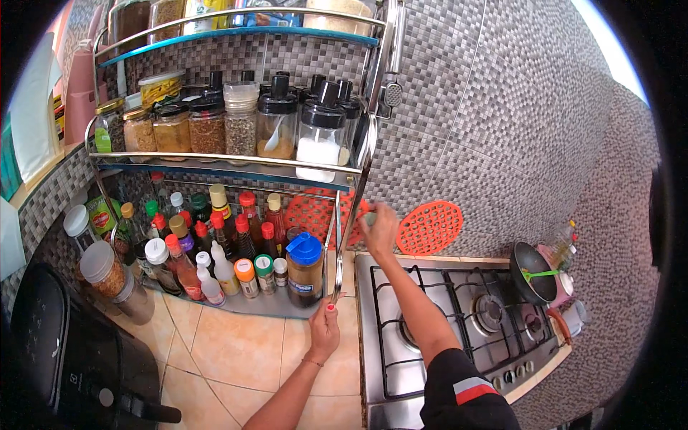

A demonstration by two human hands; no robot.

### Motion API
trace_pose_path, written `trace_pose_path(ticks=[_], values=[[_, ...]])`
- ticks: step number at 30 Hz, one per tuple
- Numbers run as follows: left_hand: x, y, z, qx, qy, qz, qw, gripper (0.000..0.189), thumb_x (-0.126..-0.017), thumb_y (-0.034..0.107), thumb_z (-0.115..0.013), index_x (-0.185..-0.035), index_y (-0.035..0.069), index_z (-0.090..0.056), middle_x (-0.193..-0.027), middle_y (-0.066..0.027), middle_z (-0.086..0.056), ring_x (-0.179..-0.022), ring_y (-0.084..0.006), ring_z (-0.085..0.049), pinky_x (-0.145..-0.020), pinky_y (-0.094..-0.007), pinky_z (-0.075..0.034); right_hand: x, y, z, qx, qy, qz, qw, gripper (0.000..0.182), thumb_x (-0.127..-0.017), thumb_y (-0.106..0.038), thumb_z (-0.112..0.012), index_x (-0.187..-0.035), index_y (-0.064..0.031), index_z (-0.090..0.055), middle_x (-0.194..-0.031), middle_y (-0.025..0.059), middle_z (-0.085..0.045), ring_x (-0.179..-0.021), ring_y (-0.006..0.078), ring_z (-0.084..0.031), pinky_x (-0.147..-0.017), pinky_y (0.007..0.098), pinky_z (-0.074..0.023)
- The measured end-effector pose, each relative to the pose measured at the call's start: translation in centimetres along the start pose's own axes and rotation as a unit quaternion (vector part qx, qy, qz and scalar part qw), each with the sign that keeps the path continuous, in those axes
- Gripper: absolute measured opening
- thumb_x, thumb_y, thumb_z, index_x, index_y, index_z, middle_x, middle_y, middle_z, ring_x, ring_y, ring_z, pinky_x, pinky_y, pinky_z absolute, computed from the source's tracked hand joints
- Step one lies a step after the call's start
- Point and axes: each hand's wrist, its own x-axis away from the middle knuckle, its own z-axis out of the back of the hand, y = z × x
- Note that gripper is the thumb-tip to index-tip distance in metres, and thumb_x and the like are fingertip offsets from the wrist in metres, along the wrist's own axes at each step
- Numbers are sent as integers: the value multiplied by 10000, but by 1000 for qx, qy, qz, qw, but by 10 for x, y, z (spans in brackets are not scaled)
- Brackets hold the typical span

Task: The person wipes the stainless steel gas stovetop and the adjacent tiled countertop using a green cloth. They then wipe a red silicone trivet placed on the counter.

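A metal spice rack (231,173) with several tiers stands on the counter before me. My left hand (324,329) is wrapped around the lower end of its right front post (342,258). Beyond that post, my right hand (380,228) pinches the edge of a red perforated mat (309,212), which is partly hidden by the rack and bottles. A second red perforated mat (431,228) leans against the mosaic-tiled wall, just right of my right hand. Near my left hand is a jar with a blue lid (305,269) on the bottom tier.
Sauce bottles (217,228) crowd the bottom tier, with spice jars (207,126) above. A gas stove (395,333) adjoins the counter on the right; a wok (529,271) with a green utensil sits at its far end. A black air fryer (91,349) occupies the left front.
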Motion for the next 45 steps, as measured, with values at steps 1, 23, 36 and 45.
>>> trace_pose_path(ticks=[1,23,36,45], values=[[0,0,-1,-1,0,-2,1000,492,-1065,385,-333,-1162,-13,-606,-642,52,-323,-566,-47,-313,-521,-229,-281,0,11,5,4,29,4,1000,434,-692,-193,-806,-1035,-102,-556,-1016,93,-599,-1010,299,-543,-858,429,-405],[9,15,-5,-228,165,-163,946,403,-954,87,-511,-1331,-22,-419,-1199,-201,-472,-1137,-302,-448,-960,-411,-381,38,17,258,-185,45,-124,974,205,-810,-58,-691,-1004,-3,-655,-907,123,-697,-833,199,-664,-786,328,-494],[64,83,93,122,-80,323,935,316,-985,350,-578,-1065,56,-661,-807,4,-660,-654,-66,-613,-599,-230,-515,176,-33,282,-455,-258,-339,781,206,-877,-128,-698,-1051,-30,-648,-964,55,-685,-883,120,-642,-800,270,-504],[81,71,169,100,-53,375,920,362,-982,337,-583,-1184,39,-624,-1014,-6,-668,-849,-70,-632,-754,-255,-536,180,-112,244,-417,-281,-99,858,401,-898,-123,-636,-1225,10,-449,-1127,163,-511,-1118,267,-520,-1000,354,-399]])
